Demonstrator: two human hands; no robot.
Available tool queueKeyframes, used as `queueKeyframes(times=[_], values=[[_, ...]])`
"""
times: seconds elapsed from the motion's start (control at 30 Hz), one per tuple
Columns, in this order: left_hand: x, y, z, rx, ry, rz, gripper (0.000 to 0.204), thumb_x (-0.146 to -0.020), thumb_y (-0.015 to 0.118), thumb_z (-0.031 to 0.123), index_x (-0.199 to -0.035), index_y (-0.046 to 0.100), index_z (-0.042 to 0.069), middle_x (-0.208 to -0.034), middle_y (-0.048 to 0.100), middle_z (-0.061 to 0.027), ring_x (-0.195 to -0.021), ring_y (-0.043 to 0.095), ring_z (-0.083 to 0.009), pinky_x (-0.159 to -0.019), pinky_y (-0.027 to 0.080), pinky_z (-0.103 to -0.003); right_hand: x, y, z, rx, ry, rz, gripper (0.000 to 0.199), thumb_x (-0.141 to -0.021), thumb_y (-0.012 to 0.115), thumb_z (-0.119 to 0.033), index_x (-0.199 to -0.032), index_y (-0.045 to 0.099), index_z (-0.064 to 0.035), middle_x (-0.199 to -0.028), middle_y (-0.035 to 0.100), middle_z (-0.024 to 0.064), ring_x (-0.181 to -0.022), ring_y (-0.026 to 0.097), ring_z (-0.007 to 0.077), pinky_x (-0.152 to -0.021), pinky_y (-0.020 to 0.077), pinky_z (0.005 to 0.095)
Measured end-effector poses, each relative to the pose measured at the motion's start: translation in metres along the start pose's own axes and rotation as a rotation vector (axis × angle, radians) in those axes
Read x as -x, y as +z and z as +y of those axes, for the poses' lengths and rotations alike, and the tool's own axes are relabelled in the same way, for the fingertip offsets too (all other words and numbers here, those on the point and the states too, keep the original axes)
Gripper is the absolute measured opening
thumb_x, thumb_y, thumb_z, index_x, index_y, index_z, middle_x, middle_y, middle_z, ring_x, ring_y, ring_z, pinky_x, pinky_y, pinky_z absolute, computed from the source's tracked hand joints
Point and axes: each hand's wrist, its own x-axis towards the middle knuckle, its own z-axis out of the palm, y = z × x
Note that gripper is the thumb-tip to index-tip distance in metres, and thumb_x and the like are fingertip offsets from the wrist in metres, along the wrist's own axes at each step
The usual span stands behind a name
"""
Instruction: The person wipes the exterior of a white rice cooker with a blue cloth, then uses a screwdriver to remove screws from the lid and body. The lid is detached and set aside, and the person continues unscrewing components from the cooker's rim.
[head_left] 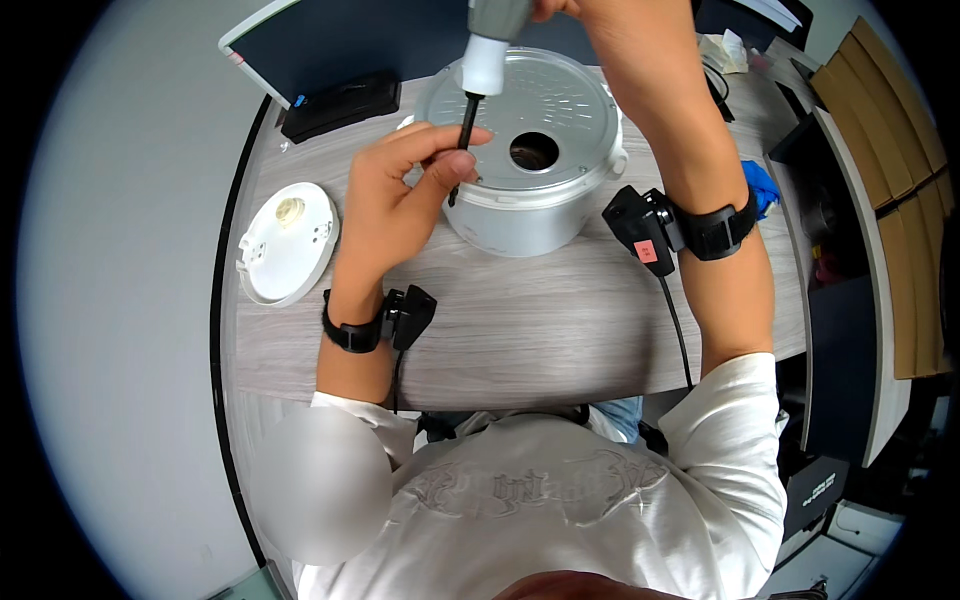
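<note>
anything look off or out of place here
Little stands out. The grey pot sits upside down, base up, and a white round plate lies apart to its left. No spill or damage shows.

White round plate (pixel 288 243) (left), black box (pixel 340 103), blue cloth (pixel 762 187) on table (pixel 560 330)

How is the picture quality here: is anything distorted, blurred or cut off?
Head view: fisheye bends the wooden table edge; black vignette rings the frame; a patch near the left shoulder is smeared; the electric screwdriver in the right hand is cropped at the top; lighting even, soft shadows.
</note>
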Motion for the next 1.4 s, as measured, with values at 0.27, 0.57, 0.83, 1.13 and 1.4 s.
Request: queueKeyframes(times=[0.27,0.57,0.83,1.13,1.4], values=[[-0.010,0.003,-0.015,0.067,0.054,0.154,0.022,-0.090,0.076,0.014,-0.111,0.077,0.008,-0.077,0.064,0.0009,-0.070,0.056,-0.0067,-0.064,0.043,-0.021,-0.001,0.026,-0.009,0.137,0.146,-0.139,0.031,-0.095,0.071,-0.014,-0.115,0.056,0.0046,-0.080,0.064,-0.0003,-0.067,0.055,0.0025,-0.057,0.0430,0.0191],[-0.010,0.013,-0.020,0.094,0.044,0.083,0.030,-0.091,0.074,0.011,-0.121,0.074,0.012,-0.075,0.067,0.0022,-0.067,0.054,-0.0057,-0.060,0.042,-0.022,0.006,0.021,-0.005,0.180,-0.013,-0.142,0.028,-0.095,0.070,-0.013,-0.114,0.057,0.0034,-0.078,0.060,-0.0029,-0.064,0.048,0.0012,-0.055,0.0386,0.0180],[-0.010,0.011,-0.023,0.057,0.079,0.075,0.032,-0.089,0.076,0.011,-0.121,0.075,0.013,-0.073,0.066,0.0027,-0.063,0.052,-0.0054,-0.058,0.041,-0.022,0.009,0.021,-0.012,0.171,0.006,-0.152,0.028,-0.095,0.070,-0.013,-0.113,0.058,0.0035,-0.081,0.062,-0.0013,-0.067,0.051,0.0014,-0.057,0.0407,0.0176],[-0.009,0.013,-0.023,0.074,0.072,0.079,0.033,-0.087,0.077,0.009,-0.119,0.075,0.014,-0.071,0.064,0.0032,-0.063,0.052,-0.0052,-0.057,0.041,-0.022,0.004,0.015,0.010,0.117,-0.102,-0.200,0.030,-0.095,0.071,-0.014,-0.114,0.058,0.0043,-0.085,0.065,0.0010,-0.072,0.056,0.0027,-0.060,0.0446,0.0177],[-0.010,0.011,-0.024,0.062,0.071,0.054,0.030,-0.085,0.077,0.005,-0.115,0.077,0.012,-0.074,0.067,0.0013,-0.065,0.055,-0.0055,-0.058,0.042,-0.022,0.008,0.016,0.002,0.048,-0.063,-0.231,0.038,-0.096,0.070,-0.015,-0.124,0.055,0.0057,-0.096,0.066,0.0043,-0.081,0.059,0.0056,-0.068,0.0486,0.0196]])
